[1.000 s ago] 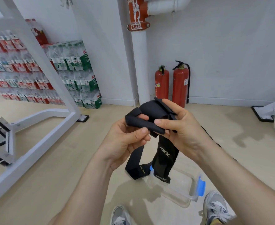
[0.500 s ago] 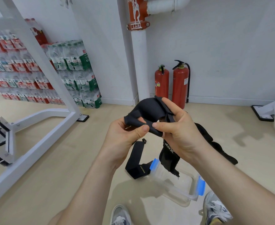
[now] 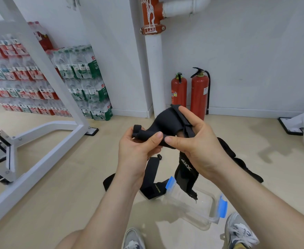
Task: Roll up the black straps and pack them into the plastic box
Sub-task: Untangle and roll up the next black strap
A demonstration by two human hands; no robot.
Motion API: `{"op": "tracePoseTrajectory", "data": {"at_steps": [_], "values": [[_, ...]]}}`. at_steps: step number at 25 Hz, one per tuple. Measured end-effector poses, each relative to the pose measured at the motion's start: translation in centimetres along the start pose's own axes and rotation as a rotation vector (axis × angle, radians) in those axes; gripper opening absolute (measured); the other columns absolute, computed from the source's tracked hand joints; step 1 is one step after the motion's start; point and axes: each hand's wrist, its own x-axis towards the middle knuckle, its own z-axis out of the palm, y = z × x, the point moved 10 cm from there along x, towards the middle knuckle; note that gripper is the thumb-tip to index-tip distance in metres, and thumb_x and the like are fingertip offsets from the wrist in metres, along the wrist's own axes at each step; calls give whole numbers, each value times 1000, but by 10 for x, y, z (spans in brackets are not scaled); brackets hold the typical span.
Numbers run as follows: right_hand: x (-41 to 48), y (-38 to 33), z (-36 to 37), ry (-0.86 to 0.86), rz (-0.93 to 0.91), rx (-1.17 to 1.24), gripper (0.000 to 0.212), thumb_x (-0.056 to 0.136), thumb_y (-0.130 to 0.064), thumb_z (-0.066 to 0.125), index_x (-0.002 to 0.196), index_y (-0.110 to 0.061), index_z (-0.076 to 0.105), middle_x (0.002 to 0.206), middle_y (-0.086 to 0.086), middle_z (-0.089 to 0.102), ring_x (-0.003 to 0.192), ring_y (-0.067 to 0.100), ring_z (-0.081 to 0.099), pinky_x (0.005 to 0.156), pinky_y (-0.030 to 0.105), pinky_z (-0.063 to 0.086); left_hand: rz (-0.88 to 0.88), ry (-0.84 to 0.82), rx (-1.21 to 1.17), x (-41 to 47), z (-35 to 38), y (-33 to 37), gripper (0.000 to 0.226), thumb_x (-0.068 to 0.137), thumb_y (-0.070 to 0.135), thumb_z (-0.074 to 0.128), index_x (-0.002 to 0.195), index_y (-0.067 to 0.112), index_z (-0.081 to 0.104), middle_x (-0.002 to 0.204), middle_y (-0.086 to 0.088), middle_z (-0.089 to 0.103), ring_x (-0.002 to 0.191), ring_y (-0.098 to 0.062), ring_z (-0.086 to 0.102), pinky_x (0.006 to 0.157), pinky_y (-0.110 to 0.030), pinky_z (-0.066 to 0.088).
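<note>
Both hands, left (image 3: pixel 138 150) and right (image 3: pixel 196 146), pinch a black strap (image 3: pixel 165 123) above the box (image 3: pixel 192 203), its tail seemingly dangling into it.

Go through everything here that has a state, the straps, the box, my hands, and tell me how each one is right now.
Held strap, one end rolled, tail hanging loose.
Left hand, pinching the rolled end.
Right hand, gripping the held strap.
Floor strap, unrolled, lying beside the plastic box.
Plastic box, open, no rolled strap inside.
Fire extinguishers, upright by the wall.
</note>
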Motion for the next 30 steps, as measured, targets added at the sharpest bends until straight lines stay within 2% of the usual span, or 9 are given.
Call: {"op": "tracePoseTrajectory", "data": {"at_steps": [3,6,9,12,14,16,19,24,30], "values": [[4,-10,-5,39,-62,-194,98,60,-15,84,147,-34,42,140,-6,56,122,12,60,100,36,52,-62,-10,2,-2,1,-7,30,75,12,78,92,13,54,78,-5,71,72,-22,71,60,-26,56],[6,-15,-10,46,-92,-205,93,69,-3,84,147,-33,42,139,-5,58,120,11,61,97,33,54,-187,-76,-16,-2,4,-12,33,74,32,73,96,13,58,90,-4,75,78,-22,73,61,-26,55],[6,-16,-14,48,-101,-262,89,75,1,80,147,-35,41,137,-9,58,120,9,60,100,34,52,-342,-59,74,-4,-9,-21,16,84,35,70,77,21,66,68,4,61,54,-8,52,47,-18,35],[7,-19,-22,86,-116,-362,90,73,-10,82,145,-44,41,141,-14,53,125,8,56,103,35,50,-423,52,42,0,-32,-26,33,89,27,66,59,21,55,58,1,49,45,-9,34,40,-19,20],[9,-19,-27,111,-108,-362,91,67,-19,82,143,-47,42,140,-16,54,125,8,56,104,38,49,-283,165,260,6,-55,-11,30,89,22,65,63,18,50,60,0,54,50,-13,42,48,-24,31],[10,-16,-29,114,-88,-348,92,62,-24,82,141,-49,42,140,-16,54,125,8,55,104,38,49,121,250,615,7,-62,30,18,83,9,66,77,23,57,79,6,61,72,-15,54,66,-27,42],[12,-9,-26,76,-56,-287,93,65,-14,84,143,-43,44,133,-12,60,118,8,60,96,32,52,476,-12,802,-4,-26,50,56,79,-10,62,104,41,61,105,11,60,95,-7,58,81,-18,48],[14,2,-22,-4,68,-10,82,75,17,71,141,-25,50,119,2,70,102,16,71,75,29,58,-34,-410,416,-9,-2,5,53,84,0,72,119,39,63,86,-12,73,56,-19,61,65,-34,56],[6,6,-2,-117,139,171,69,77,18,63,137,-15,52,99,3,77,89,19,74,64,26,58,-48,-412,155,-6,9,7,29,68,6,74,87,29,74,80,-17,73,50,-18,63,51,-24,53]]}}
